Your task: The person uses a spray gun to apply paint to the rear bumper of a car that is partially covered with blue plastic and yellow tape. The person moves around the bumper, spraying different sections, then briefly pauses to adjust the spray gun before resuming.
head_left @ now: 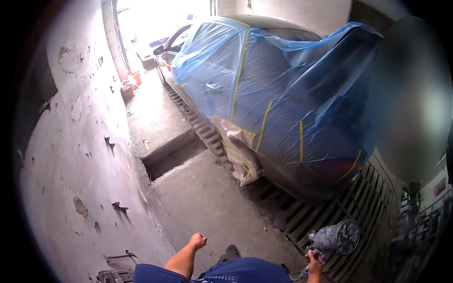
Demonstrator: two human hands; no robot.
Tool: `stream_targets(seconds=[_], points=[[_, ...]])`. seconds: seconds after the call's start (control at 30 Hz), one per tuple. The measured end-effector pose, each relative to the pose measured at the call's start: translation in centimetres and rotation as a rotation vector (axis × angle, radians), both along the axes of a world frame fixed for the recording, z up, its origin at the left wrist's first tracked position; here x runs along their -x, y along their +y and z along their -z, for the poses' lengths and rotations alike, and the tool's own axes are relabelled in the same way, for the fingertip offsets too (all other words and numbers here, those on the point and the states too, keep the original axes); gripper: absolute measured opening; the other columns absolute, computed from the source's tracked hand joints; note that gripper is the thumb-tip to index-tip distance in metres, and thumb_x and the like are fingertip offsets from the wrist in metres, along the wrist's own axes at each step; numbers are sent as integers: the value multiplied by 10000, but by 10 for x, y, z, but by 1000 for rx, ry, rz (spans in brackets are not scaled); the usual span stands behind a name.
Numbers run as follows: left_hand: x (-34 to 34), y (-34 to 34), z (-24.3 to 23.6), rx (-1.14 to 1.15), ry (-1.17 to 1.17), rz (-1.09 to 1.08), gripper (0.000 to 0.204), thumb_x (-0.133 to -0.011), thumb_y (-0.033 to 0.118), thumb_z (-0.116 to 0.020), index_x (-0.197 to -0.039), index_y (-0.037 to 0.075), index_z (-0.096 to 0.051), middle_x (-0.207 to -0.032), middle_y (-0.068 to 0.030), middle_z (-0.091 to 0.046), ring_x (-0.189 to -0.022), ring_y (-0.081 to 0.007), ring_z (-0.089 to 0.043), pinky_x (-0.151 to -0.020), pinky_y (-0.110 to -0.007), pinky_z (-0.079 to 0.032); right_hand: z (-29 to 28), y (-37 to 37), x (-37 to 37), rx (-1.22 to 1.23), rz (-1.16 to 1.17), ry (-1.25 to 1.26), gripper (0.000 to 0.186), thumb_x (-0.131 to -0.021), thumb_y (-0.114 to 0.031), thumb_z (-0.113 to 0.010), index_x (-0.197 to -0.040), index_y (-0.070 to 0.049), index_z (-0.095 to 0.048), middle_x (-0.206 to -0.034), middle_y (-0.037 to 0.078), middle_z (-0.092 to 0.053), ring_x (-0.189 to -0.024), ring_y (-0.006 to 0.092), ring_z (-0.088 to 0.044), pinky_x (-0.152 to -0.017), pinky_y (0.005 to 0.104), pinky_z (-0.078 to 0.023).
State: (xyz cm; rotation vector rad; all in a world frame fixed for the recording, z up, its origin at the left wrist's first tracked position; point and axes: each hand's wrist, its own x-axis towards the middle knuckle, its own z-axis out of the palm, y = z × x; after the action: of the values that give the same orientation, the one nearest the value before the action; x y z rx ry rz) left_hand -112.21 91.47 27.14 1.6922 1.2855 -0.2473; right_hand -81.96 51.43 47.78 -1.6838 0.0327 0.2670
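Observation:
My right hand (314, 265) is closed round what looks like a spray gun (321, 257), with a blue and yellow fitting (304, 272) below it; part of the tool is hidden by my fingers. My left hand (198, 241) hangs over the concrete floor in a loose fist, and nothing shows in it. Ahead and to the right stands a dark car (288, 181), apart from both hands. Blue plastic film (278, 94) covers most of it, held by strips of yellow tape (301, 141). Pale masking paper (238, 146) wraps its near wheel area.
Just beyond my right hand stands a round bin (325, 238) on a slatted floor grate (297, 226). A rectangular pit (174, 155) opens in the floor ahead. Metal brackets (120, 207) stick out of the worn left wall (94, 165). A large blurred patch hides the far right.

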Motion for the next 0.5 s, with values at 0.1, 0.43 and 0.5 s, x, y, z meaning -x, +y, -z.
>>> stream_targets(seconds=[0.1, 0.43, 0.5], points=[[-20, -4, -14, 71, -92, -65, 266, -820, 188, -547, -626, 12, -593, -617, -99, -612, -550, -176, -584, -530, -313, -461, 23, -13, -5, -1, 6, -67, 119, -788, -169, -656, -719, -81, -615, -605, -1, -600, -485, 74, -493, -450, 232, -360], [29, -41, 7, -253, 39, 363, 215, -818, 237, -545, -855, 26, -567, -798, -203, -619, -770, -383, -604, -732, -425, -483, 36, -36, -10, -104, 82, 23, 102, -788, -175, -643, -757, -87, -601, -611, -16, -572, -525, 76, -509, -471, 230, -360], [20, -46, -5, -136, 102, 231, 238, -833, 268, -511, -845, 37, -567, -794, -216, -616, -795, -372, -604, -729, -432, -481, 40, -47, -13, -153, 166, 28, 105, -793, -185, -644, -793, -90, -601, -643, -16, -578, -563, 72, -511, -484, 225, -352]])
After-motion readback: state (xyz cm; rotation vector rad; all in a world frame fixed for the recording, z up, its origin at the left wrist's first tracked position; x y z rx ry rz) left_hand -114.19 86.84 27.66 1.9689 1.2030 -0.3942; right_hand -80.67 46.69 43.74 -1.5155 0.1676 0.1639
